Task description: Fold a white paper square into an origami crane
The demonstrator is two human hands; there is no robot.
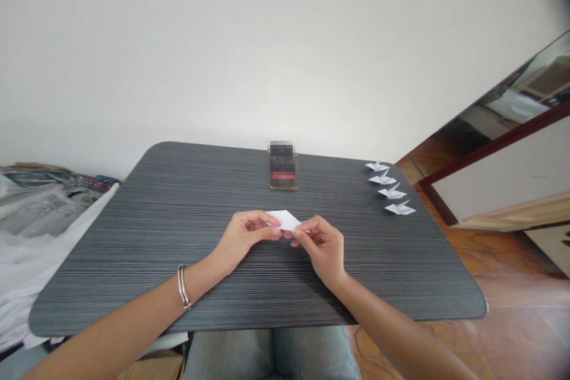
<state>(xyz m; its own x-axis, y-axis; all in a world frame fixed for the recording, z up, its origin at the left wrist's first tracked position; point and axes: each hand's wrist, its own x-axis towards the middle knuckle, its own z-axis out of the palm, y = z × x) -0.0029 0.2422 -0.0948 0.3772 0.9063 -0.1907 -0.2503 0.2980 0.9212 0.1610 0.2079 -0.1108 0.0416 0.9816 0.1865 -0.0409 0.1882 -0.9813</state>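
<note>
Between my two hands is a small folded piece of white paper point(285, 219), held a little above the dark table. My left hand point(247, 231) pinches its left end between thumb and fingers. The right corner is pinched by my right hand point(321, 243), thumb and forefinger together. Fingers cover both ends of the paper, so its full outline is hidden. Several white paper cranes point(392, 192) stand in a row at the table's right side, apart from my hands.
A phone point(282, 166), its screen pixelated, stands upright at the back of the dark striped table point(133, 249). White cloth and clothes point(44, 219) lie to the left. At the right are a mirror point(512, 104) and wooden floor point(512, 285). A white wall rises behind.
</note>
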